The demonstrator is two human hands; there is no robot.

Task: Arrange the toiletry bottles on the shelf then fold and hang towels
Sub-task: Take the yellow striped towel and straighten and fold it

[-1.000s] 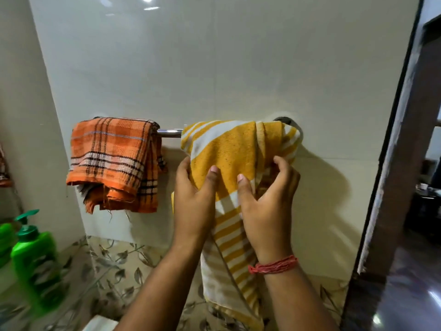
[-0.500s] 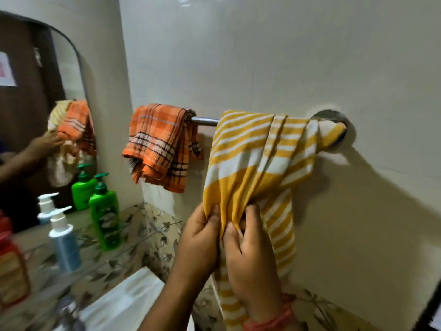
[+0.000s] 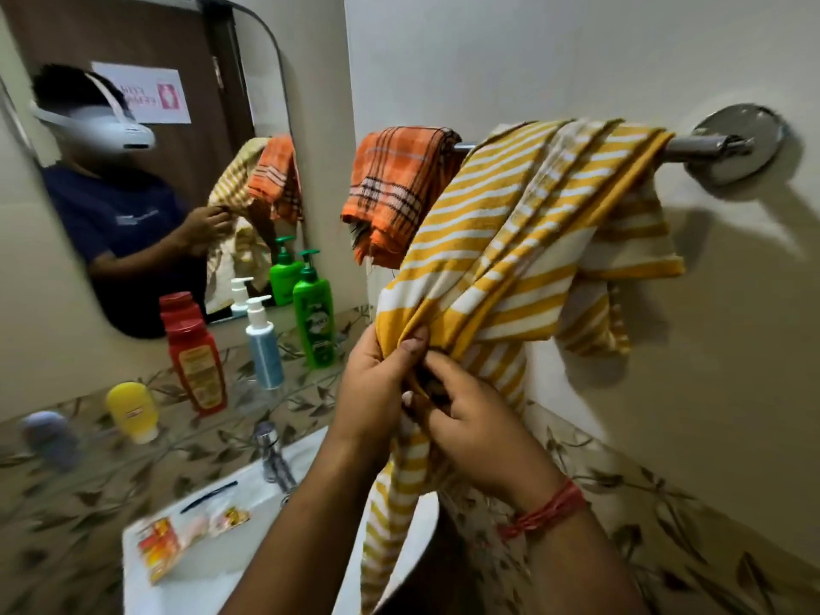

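Observation:
A yellow-and-white striped towel (image 3: 523,241) hangs bunched over the chrome towel bar (image 3: 705,146) on the right wall. My left hand (image 3: 377,392) and my right hand (image 3: 479,432) both pinch its gathered lower part, close together below the bar. An orange checked towel (image 3: 395,188) hangs folded on the bar's left end. On the glass shelf (image 3: 248,401) under the mirror stand a green pump bottle (image 3: 315,317), a blue-white pump bottle (image 3: 264,348), a red bottle (image 3: 195,352), a yellow tube (image 3: 133,410) and a blurred grey bottle (image 3: 49,437).
A white sink (image 3: 213,565) with a chrome tap (image 3: 273,454) lies below the shelf; small packets (image 3: 177,539) rest on its rim. The mirror (image 3: 133,170) on the left wall reflects me and the towels. Leaf-patterned tiles run along the lower walls.
The view has swung left and down, bringing in the mirror, shelf and sink. My hands have slid down from near the bar to the towel's gathered lower part, and the towel sits further from the bracket.

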